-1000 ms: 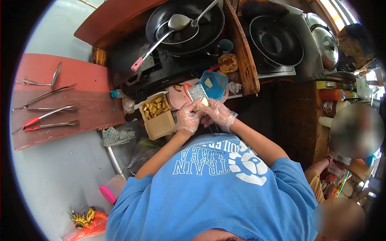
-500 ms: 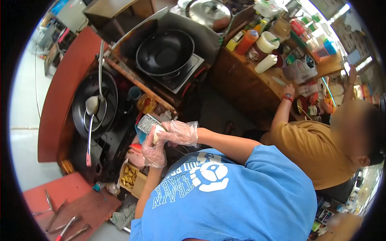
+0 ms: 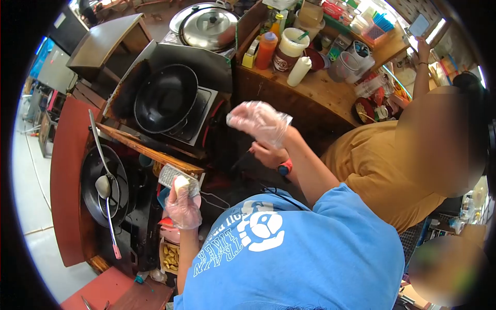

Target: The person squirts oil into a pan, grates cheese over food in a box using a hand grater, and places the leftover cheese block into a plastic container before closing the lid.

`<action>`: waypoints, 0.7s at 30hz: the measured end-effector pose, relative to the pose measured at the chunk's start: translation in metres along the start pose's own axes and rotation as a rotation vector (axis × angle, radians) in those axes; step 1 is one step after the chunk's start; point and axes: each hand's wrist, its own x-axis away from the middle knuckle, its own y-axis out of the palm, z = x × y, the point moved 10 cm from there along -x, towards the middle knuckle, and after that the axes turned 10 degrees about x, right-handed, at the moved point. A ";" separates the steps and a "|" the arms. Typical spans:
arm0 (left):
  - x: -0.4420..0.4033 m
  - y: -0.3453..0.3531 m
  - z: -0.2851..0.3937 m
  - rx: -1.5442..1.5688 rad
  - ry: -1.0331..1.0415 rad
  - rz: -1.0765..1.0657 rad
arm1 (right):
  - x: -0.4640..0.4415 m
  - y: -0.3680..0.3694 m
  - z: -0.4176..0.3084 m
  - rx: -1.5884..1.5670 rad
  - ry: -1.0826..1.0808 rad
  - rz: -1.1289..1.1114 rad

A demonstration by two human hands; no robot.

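Gap between left hand point(image 3: 184, 209), right hand point(image 3: 259, 124); co-worker's hand point(image 3: 268, 156) crowds right wrist; wooden divider point(image 3: 150, 151) beyond grater point(image 3: 168, 177).

You stand in what looks like a small food-stall kitchen: a black wok point(image 3: 166, 98) on a stove point(image 3: 205, 105), a second wok point(image 3: 91, 178) with a ladle point(image 3: 103, 187), a lidded pot point(image 3: 206, 31), and a wooden counter point(image 3: 326, 94) crowded with sauce bottles point(image 3: 266, 50) and blue straws point(image 3: 383, 21)

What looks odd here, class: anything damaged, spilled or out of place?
The guard around the wok without utensils is blotched brown-black on one side, perhaps scorched, against grey metal elsewhere. Nothing odd stands out about the grater in the left hand.
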 end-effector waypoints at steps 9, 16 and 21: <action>0.022 -0.039 0.050 -0.072 0.104 0.109 | 0.095 0.130 0.033 1.113 -0.946 0.502; 0.076 -0.107 0.107 -0.137 0.152 0.346 | 0.081 0.168 0.055 1.354 -0.929 0.484; 0.143 -0.157 0.139 -0.128 0.368 0.417 | 0.093 0.215 0.046 1.209 -1.108 0.329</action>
